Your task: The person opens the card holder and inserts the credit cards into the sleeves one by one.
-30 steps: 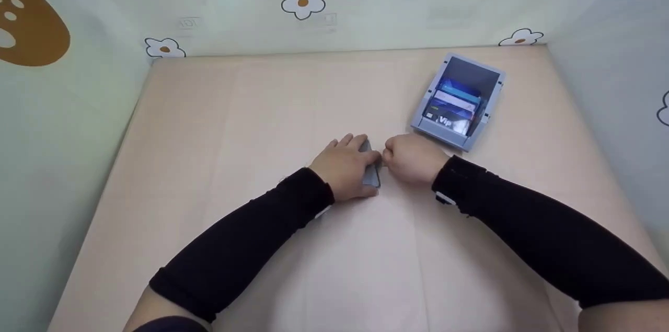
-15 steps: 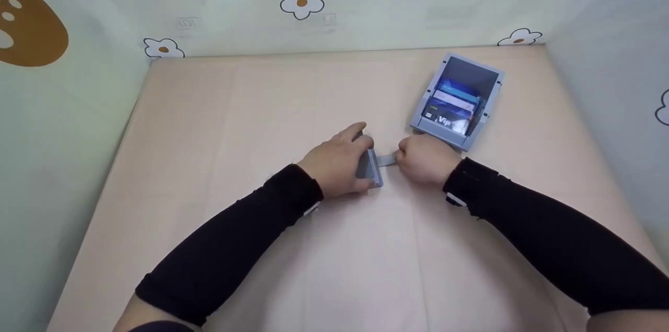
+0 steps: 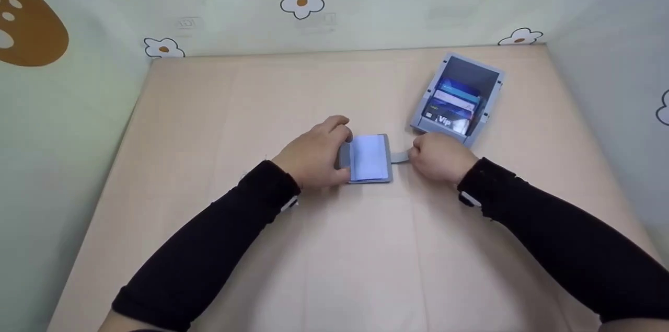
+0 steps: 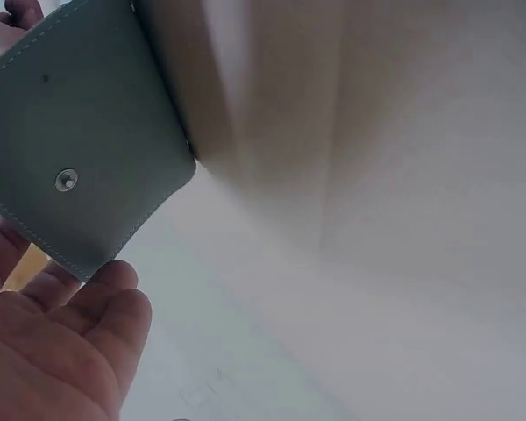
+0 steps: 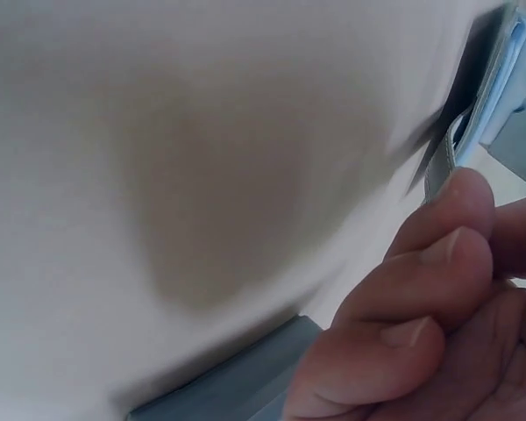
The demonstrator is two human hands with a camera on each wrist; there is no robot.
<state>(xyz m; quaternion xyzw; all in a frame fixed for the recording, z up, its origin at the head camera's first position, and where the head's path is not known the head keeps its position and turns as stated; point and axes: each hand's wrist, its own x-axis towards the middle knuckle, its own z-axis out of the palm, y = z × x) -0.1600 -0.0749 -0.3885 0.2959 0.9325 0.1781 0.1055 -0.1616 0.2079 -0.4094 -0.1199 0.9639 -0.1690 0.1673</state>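
A small grey card holder (image 3: 370, 158) lies on the table in the head view, its cover raised and pale bluish-white sleeves showing inside. My left hand (image 3: 313, 157) holds the cover by its left side, thumb at the near corner and fingers at the far one. The left wrist view shows the outside of that cover (image 4: 79, 123), with stitched edges and a metal snap button (image 4: 67, 180). To the right, the curled fingers of my right hand (image 3: 441, 158) pinch the end of the grey closing strap (image 3: 400, 157). In the right wrist view the strap (image 5: 440, 167) runs into the fingertips.
A grey open-topped box (image 3: 438, 130) stands on the table just beyond my right hand. Several overlapping cards (image 3: 453, 104) lie in it, the front one marked "Vip". Flower-patterned pale walls (image 3: 376, 2) border the table (image 3: 235, 96) at the back and sides.
My left hand has moved left, swinging the card holder's cover open and uncovering the sleeves. My right hand has shifted right, and the strap now stretches out between it and the card holder.
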